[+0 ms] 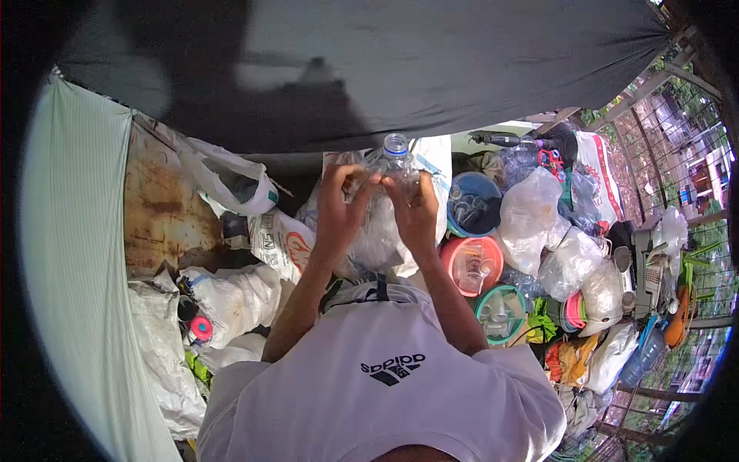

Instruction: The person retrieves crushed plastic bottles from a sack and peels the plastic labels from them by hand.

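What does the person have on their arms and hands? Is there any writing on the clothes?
The left grip and right grip are bare hands, with nothing worn on them that I can see. The forearms are bare too. The shirt is whitish, with short, loose sleeves and a black adidas logo with slanted bars.

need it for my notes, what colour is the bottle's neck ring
The neck ring is blue; the head view shows it.
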`<state>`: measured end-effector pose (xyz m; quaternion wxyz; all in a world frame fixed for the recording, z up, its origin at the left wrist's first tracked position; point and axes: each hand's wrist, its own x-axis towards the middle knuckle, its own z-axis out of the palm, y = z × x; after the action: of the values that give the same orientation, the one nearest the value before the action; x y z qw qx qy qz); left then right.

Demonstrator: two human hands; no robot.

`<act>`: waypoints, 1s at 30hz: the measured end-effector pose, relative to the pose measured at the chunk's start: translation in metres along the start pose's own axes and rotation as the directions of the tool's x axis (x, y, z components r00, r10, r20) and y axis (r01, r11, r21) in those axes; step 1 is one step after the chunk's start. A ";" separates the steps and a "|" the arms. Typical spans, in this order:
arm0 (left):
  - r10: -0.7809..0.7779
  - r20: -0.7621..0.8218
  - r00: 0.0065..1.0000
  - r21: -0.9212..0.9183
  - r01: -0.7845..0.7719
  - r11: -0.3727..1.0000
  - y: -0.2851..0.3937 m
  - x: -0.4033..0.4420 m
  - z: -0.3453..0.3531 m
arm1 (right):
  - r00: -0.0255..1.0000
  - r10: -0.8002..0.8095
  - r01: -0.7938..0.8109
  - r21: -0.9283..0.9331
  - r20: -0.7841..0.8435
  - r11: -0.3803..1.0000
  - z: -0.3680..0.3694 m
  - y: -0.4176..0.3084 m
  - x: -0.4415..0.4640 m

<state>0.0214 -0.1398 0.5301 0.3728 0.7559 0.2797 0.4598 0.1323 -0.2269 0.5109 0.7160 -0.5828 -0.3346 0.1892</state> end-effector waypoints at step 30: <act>-0.447 0.216 0.868 -0.491 0.492 0.719 -0.008 0.010 -0.018 | 0.967 -0.028 0.065 -0.142 0.253 0.988 -0.008 -0.013 0.019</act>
<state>0.0089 -0.1223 0.5339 0.6821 0.5448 0.3085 0.3777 0.1501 -0.2234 0.5274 0.6267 -0.5982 -0.4490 0.2186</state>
